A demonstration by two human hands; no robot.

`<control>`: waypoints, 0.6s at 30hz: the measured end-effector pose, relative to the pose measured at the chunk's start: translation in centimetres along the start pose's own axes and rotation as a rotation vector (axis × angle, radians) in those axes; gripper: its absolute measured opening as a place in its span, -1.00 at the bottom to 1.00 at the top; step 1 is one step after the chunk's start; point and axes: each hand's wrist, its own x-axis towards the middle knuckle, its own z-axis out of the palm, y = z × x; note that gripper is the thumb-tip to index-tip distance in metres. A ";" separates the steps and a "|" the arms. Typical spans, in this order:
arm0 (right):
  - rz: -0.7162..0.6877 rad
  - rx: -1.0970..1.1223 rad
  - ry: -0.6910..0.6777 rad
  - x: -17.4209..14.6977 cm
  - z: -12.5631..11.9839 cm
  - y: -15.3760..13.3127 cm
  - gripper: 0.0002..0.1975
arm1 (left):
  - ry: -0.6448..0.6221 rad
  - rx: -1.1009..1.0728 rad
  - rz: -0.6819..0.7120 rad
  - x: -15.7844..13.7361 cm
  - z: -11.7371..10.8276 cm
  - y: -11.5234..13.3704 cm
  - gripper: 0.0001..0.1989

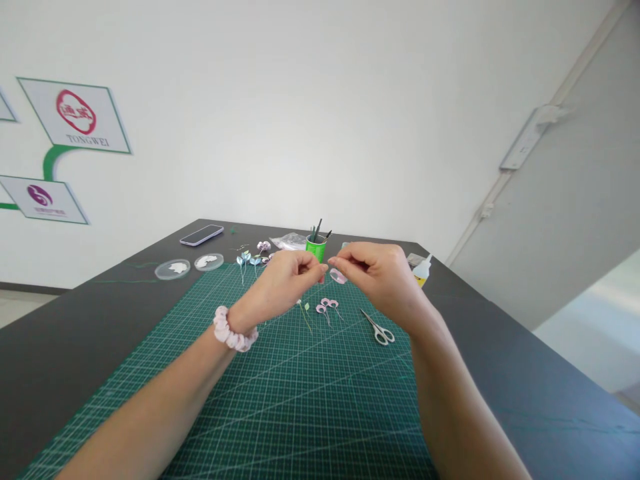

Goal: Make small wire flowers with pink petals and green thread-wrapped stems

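My left hand [295, 275], a pale scrunchie [234, 331] on its wrist, is raised over the green cutting mat [280, 393] with thumb and finger pinched. Facing it, my right hand [377, 272] is pinched too, its fingertips almost meeting the left ones. Whatever is between the fingertips is too small to make out. Below the hands lie small pink wire-stemmed flowers [326, 305] and a thin green leaf stem [306, 313]. White-handled scissors [381, 332] rest on the mat below my right hand. A small pinkish dish [339, 276] shows behind the fingertips.
A green cup [315, 249] holds several tools behind my hands. Blue wire-stemmed flowers [244, 259] lie left of it. Two shallow dishes [173, 269] with white pieces and a phone [202, 235] are farther left. A glue bottle [423, 271] stands at right. A plastic bag [290, 241] lies at the back.
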 end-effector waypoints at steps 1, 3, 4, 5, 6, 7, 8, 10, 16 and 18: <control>-0.013 -0.026 0.000 0.0 0.0 -0.2 -0.71 | 0.021 -0.001 0.002 0.0 0.0 0.0 -0.67; -0.034 -0.068 -0.002 -0.2 0.0 -0.7 -0.69 | 0.082 -0.017 0.014 0.1 0.0 0.1 -0.68; -0.045 -0.083 -0.006 -0.3 -0.1 -0.8 -0.69 | 0.122 -0.026 0.019 0.1 0.0 0.2 -0.68; -0.056 -0.095 -0.011 -0.4 -0.1 -1.0 -0.68 | 0.163 -0.033 0.021 0.1 0.0 0.2 -0.69; -0.068 -0.103 -0.017 -0.5 -0.1 -1.1 -0.67 | 0.202 -0.036 0.019 0.2 0.0 0.3 -0.70; -0.079 -0.110 -0.025 -0.6 -0.1 -1.3 -0.67 | 0.238 -0.034 0.016 0.2 0.0 0.3 -0.71; -0.086 -0.114 -0.035 -0.6 0.0 -1.4 -0.67 | 0.272 -0.029 0.014 0.2 0.0 0.3 -0.71; -0.088 -0.120 -0.056 -0.7 0.0 -1.7 -0.68 | 0.326 -0.013 0.017 0.2 -0.1 0.3 -0.72; -0.091 -0.084 -0.119 -0.5 0.2 -2.1 -0.69 | 0.424 -0.010 0.085 0.2 -0.1 0.6 -0.73; -0.086 -0.076 -0.151 -0.4 0.3 -2.1 -0.69 | 0.439 -0.030 0.105 0.2 -0.2 0.7 -0.74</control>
